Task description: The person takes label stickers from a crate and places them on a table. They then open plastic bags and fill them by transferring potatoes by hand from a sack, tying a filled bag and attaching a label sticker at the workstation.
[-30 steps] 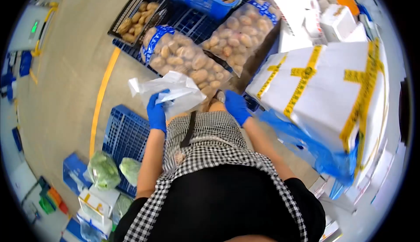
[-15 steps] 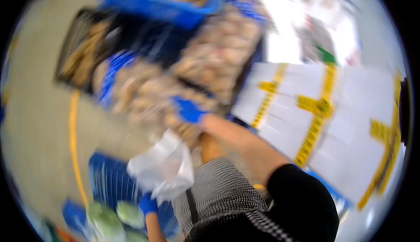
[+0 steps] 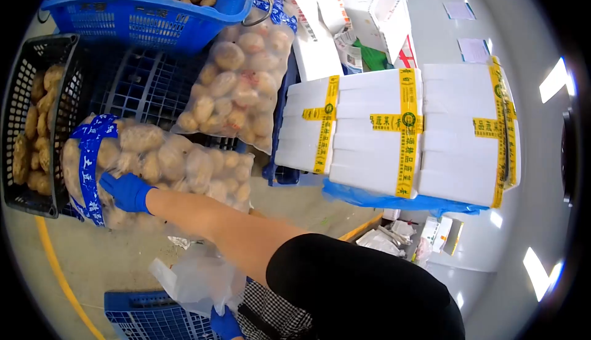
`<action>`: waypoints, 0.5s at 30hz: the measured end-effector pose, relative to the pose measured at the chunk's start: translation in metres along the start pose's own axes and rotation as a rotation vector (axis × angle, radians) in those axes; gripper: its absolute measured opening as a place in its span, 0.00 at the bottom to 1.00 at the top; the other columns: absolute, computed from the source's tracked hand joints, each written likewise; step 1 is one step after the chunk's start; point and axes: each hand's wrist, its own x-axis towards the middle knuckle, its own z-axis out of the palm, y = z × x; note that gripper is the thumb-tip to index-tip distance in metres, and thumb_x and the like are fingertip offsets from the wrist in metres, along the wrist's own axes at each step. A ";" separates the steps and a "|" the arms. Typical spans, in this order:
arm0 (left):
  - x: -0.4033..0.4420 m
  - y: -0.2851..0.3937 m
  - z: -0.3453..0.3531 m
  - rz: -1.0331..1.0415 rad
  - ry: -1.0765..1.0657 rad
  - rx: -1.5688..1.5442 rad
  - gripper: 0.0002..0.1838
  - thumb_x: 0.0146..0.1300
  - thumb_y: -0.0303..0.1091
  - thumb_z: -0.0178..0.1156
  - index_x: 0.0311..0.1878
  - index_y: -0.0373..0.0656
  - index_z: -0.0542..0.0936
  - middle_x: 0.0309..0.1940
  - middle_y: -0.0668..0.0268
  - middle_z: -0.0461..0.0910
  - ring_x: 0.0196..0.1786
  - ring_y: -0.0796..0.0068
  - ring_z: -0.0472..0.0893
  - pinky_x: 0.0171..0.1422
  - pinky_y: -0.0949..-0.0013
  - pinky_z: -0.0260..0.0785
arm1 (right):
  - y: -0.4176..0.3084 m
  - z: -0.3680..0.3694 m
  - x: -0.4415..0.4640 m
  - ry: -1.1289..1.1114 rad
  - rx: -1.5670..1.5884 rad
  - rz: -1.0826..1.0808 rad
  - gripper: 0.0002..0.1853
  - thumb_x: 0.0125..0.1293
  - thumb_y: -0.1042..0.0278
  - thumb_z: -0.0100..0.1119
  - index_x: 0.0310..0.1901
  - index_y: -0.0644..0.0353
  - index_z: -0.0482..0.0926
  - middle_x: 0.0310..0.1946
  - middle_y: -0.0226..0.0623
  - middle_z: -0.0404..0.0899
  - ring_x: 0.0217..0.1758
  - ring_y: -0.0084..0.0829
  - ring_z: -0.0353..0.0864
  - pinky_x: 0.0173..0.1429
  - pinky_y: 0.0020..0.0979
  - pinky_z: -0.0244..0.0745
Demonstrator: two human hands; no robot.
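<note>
My right hand (image 3: 127, 192), in a blue glove, rests on a clear sack of potatoes (image 3: 151, 161) near its blue printed band (image 3: 90, 168). Its fingers look stretched out over the plastic. Low in the view, my left hand (image 3: 226, 323), also gloved in blue, is closed on the edge of a translucent white plastic bag (image 3: 203, 278), which hangs open beside the sack. Another clear sack of potatoes (image 3: 240, 81) lies behind the first, on a blue pallet (image 3: 144, 84).
A black crate (image 3: 58, 124) of potatoes stands at the left, a blue crate (image 3: 141, 26) of potatoes at the top. White foam boxes (image 3: 375, 146) with yellow tape are stacked at the right. Another blue pallet (image 3: 154, 315) lies at the bottom left.
My right hand has reached across to the left, onto the banded end of the front sack. My left hand has kept the white bag, now lower in the view. The view has swung to the right.
</note>
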 end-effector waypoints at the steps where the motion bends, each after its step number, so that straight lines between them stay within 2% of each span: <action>1: 0.009 0.004 -0.008 0.015 0.007 -0.031 0.16 0.57 0.36 0.57 0.45 0.35 0.78 0.37 0.50 0.80 0.39 0.55 0.80 0.44 0.59 0.71 | -0.002 0.001 0.005 0.061 0.015 -0.014 0.35 0.48 0.62 0.54 0.60 0.67 0.61 0.56 0.54 0.66 0.31 0.42 0.80 0.32 0.41 0.73; 4: 0.027 0.020 -0.026 0.045 0.043 -0.122 0.17 0.54 0.29 0.56 0.48 0.34 0.77 0.41 0.52 0.80 0.43 0.61 0.79 0.49 0.64 0.70 | -0.019 -0.017 0.012 -0.115 0.308 0.260 0.30 0.52 0.62 0.55 0.58 0.60 0.61 0.33 0.56 0.77 0.36 0.51 0.79 0.38 0.47 0.74; 5: 0.033 0.013 -0.029 0.084 0.026 -0.190 0.18 0.53 0.26 0.56 0.49 0.35 0.76 0.43 0.52 0.79 0.45 0.61 0.79 0.50 0.64 0.69 | -0.015 0.004 0.015 -0.081 0.334 0.286 0.27 0.53 0.62 0.55 0.55 0.58 0.63 0.36 0.58 0.76 0.39 0.54 0.78 0.42 0.48 0.73; 6: 0.039 0.022 -0.033 -0.019 0.017 -0.215 0.18 0.52 0.25 0.56 0.49 0.35 0.76 0.44 0.52 0.79 0.46 0.60 0.79 0.51 0.63 0.69 | -0.012 0.008 0.016 -0.037 0.352 0.287 0.24 0.55 0.60 0.54 0.53 0.59 0.65 0.37 0.56 0.76 0.40 0.54 0.78 0.45 0.48 0.72; 7: 0.046 0.029 -0.037 0.165 0.074 -0.120 0.19 0.50 0.24 0.57 0.49 0.38 0.77 0.43 0.52 0.79 0.46 0.57 0.79 0.51 0.64 0.70 | -0.007 0.013 0.021 -0.026 0.310 0.251 0.26 0.55 0.56 0.55 0.54 0.59 0.65 0.40 0.56 0.76 0.41 0.53 0.78 0.47 0.46 0.72; 8: 0.052 0.044 -0.043 0.181 0.061 -0.111 0.20 0.50 0.25 0.58 0.50 0.41 0.77 0.42 0.50 0.78 0.45 0.54 0.79 0.50 0.65 0.70 | -0.011 -0.011 0.025 -0.126 0.308 0.307 0.30 0.55 0.51 0.56 0.56 0.59 0.64 0.45 0.55 0.74 0.44 0.51 0.77 0.48 0.45 0.72; 10: 0.071 0.065 -0.044 0.261 0.134 0.027 0.21 0.47 0.28 0.61 0.49 0.52 0.79 0.38 0.55 0.79 0.39 0.53 0.79 0.44 0.60 0.72 | -0.002 0.000 0.036 -0.012 0.154 0.168 0.34 0.53 0.46 0.57 0.57 0.59 0.64 0.56 0.49 0.67 0.50 0.48 0.75 0.51 0.42 0.71; 12: 0.099 0.073 -0.040 0.383 0.142 0.239 0.23 0.46 0.33 0.61 0.50 0.56 0.77 0.33 0.61 0.78 0.32 0.58 0.79 0.37 0.60 0.72 | -0.011 -0.028 0.047 -0.157 0.004 0.199 0.32 0.52 0.49 0.60 0.56 0.56 0.65 0.53 0.47 0.68 0.45 0.44 0.78 0.47 0.42 0.73; 13: 0.114 0.085 -0.046 0.435 0.126 0.306 0.25 0.45 0.33 0.61 0.51 0.56 0.76 0.33 0.62 0.78 0.31 0.58 0.78 0.36 0.61 0.72 | -0.001 -0.016 0.052 -0.089 -0.026 0.150 0.31 0.52 0.49 0.61 0.55 0.55 0.65 0.52 0.46 0.68 0.43 0.43 0.78 0.45 0.41 0.74; 14: 0.121 0.102 -0.050 0.378 0.097 0.340 0.26 0.45 0.32 0.63 0.52 0.59 0.77 0.36 0.58 0.79 0.36 0.56 0.80 0.41 0.61 0.73 | -0.002 -0.018 0.051 -0.093 -0.021 0.157 0.31 0.52 0.49 0.61 0.54 0.55 0.66 0.52 0.45 0.68 0.43 0.44 0.78 0.45 0.41 0.74; 15: 0.131 0.114 -0.052 0.340 0.089 0.371 0.24 0.46 0.33 0.62 0.51 0.58 0.77 0.35 0.61 0.80 0.34 0.58 0.80 0.38 0.62 0.73 | -0.004 -0.021 0.051 -0.103 -0.021 0.163 0.30 0.52 0.49 0.61 0.54 0.55 0.66 0.52 0.45 0.68 0.43 0.44 0.78 0.44 0.41 0.74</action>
